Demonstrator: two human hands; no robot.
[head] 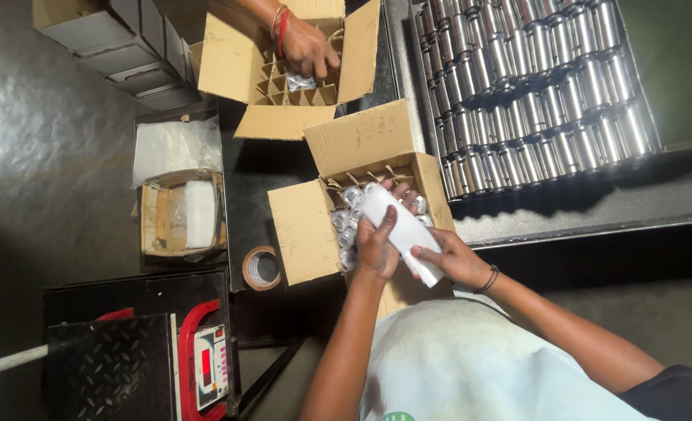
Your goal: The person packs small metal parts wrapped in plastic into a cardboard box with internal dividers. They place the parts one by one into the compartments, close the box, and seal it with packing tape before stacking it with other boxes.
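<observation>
Head view: we grip a white sheet (400,226) over the open carton (315,226) of wrapped metal parts, left hand (377,248) clasping its middle, right hand (451,259) pinching its lower end.

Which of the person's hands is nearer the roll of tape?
Left. The left hand grips the white sheet on the side toward the roll of tape; the right hand holds the sheet's far end, farther away.
</observation>
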